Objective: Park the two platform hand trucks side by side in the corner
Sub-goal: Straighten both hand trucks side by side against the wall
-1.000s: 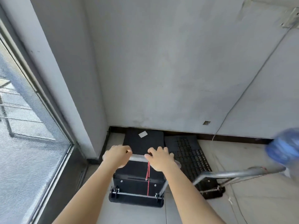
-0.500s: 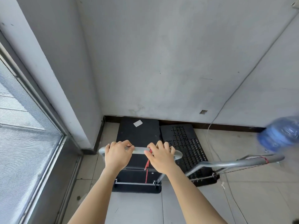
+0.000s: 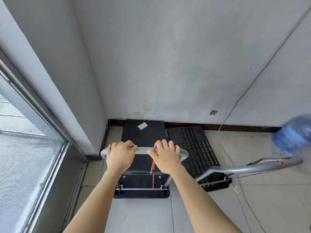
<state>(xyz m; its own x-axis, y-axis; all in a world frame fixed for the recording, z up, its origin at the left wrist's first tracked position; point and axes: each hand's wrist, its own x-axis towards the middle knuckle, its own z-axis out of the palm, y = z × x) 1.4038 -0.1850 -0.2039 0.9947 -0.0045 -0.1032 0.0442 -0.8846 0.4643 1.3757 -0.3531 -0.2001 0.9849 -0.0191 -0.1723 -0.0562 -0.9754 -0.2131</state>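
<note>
L hand (image 3: 119, 157) & R hand (image 3: 165, 158) both grip grey metal handle (image 3: 143, 150) of solid black platform truck (image 3: 143, 134), beside perforated black platform truck (image 3: 193, 145), in grey-walled corner on tile floor (image 3: 252, 207).

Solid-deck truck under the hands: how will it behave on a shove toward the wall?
Probably rolls easily: the solid-deck truck carries no load, only a small label. It has little travel left, its front edge near the baseboard. With the left hand and right hand high on the handle, uneven pushing may swing it.
</note>
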